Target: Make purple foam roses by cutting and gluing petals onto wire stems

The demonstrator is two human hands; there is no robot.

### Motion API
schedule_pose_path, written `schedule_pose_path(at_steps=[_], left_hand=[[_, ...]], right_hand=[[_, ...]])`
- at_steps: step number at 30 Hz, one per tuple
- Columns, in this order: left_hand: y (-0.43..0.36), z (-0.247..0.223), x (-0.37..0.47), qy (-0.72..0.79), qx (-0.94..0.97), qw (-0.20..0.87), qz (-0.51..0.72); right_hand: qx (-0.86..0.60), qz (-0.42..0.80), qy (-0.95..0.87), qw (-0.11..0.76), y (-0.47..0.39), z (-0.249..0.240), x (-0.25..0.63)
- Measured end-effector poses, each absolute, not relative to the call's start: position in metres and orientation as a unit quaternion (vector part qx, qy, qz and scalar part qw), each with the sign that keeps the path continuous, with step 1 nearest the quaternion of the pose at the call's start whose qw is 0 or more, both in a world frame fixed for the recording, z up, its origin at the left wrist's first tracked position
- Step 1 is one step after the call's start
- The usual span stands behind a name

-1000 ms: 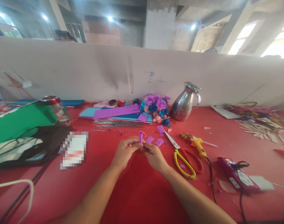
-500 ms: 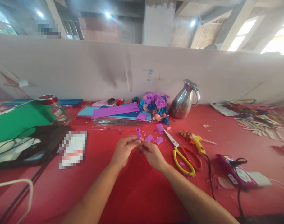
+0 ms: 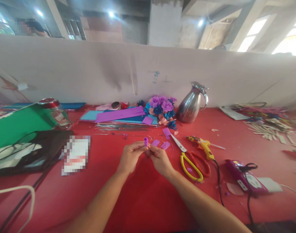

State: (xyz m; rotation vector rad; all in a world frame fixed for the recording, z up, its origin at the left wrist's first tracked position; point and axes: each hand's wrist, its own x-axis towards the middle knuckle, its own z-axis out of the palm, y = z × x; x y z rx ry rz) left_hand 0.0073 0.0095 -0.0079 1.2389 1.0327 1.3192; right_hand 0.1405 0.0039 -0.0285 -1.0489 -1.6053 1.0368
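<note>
A small rolled tube of purple paper stands upright between the fingertips of my left hand, which is closed on its lower part. My right hand is closed in a pinch right beside it, touching near the tube's base; what its fingertips hold is too small to make out. Just beyond the hands lie cut purple paper pieces. Scissors with yellow and red handles rest right of my right hand, and a yellow glue gun lies farther right.
Paper flowers and a steel jug stand at the back. Purple strips lie on blue sheets, with thin wires in front. A purple power strip is at the right. A lidded jar and dark bag are at the left.
The purple tube has tipped slightly, so more of its open top shows, and it sits a little lower. Both hands have shifted slightly. A person's head behind the partition has moved left.
</note>
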Motion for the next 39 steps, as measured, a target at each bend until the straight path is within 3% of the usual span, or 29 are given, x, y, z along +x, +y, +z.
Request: schedule_pose_path(at_steps=[22, 39], left_hand=[[0.005, -0.012, 0.014, 0.419, 0.501, 0.511, 0.56], [0.003, -0.005, 0.013, 0.419, 0.522, 0.475, 0.571]], right_hand=[[-0.424, 0.352, -0.695, 0.462, 0.003, -0.021, 0.144], [-0.395, 0.392, -0.675, 0.484, 0.004, -0.023, 0.143]])
